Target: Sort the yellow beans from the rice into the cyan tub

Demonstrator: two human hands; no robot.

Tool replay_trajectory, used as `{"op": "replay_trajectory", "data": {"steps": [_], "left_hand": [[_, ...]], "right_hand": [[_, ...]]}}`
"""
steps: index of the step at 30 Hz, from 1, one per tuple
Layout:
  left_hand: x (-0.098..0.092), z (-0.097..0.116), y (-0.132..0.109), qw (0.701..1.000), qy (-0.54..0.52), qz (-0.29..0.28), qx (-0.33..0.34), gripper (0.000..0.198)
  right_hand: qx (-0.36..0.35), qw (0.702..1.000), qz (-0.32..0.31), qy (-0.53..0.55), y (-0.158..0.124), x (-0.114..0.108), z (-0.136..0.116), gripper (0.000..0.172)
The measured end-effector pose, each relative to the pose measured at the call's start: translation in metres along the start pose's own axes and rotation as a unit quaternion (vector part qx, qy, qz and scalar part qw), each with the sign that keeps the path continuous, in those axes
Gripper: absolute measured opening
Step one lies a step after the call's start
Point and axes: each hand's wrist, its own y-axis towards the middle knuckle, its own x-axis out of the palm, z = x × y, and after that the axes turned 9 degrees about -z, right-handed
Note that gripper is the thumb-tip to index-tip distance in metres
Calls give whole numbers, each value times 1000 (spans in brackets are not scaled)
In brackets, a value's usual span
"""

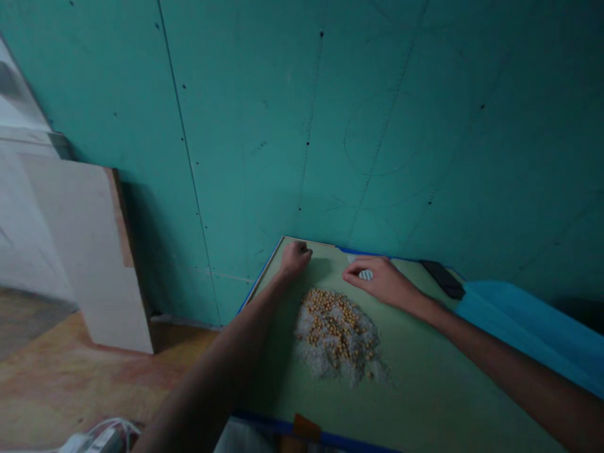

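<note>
Pile: a loose heap of round yellow beans mixed into fine white grains (337, 333), lying on the middle of the table (425, 396), closer to its far edge and between the two forearms.
Handling: probably light and dry; the beans look hard, smooth and apt to roll, and the grains look small enough to scatter. Nothing binds the heap, so single beans suit a fingertip pinch from the top or the rim, and the mass suits a cupped scoop.
Left hand: the left hand (296, 257) rests at the far left corner of the table, its grip curled closed. I cannot tell whether anything is inside.
Right hand: the right hand (383, 282) lies palm down near the far edge, its grip loose and spread, with fingertips on a small white piece (366, 274) that is too small to identify.
Table edges: flat green top with a blue border and no raised lip that I can make out, so rolling beans could go over.
Around: a dark flat object (442, 279) lies by the far edge, just beyond the right wrist, and a blue cloth (523, 324) covers the far right corner.
Beyond: a teal wall (330, 126) runs along the far edge, and a pale board (80, 251) leans on it above the wooden floor (70, 384).
In the way: nothing lies between either hand and the heap.
</note>
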Motion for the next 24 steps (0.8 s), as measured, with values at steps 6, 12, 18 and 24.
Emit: {"op": "replay_trajectory", "data": {"steps": [6, 12, 18, 24], "left_hand": [[0, 0, 0, 1000, 5, 0, 9, 29], [2, 0, 0, 1000, 23, -6, 20, 30], [2, -1, 0, 999, 30, -5, 16, 29], [-1, 4, -2, 999, 47, -12, 16, 31]], "right_hand": [[-21, 956, 293, -18, -28, -60, -65, 5], [-22, 997, 63, 40, -57, -2, -45, 9], [64, 988, 136, 23, -62, 12, 8, 22], [99, 976, 154, -115, -72, 21, 79, 32]]}}
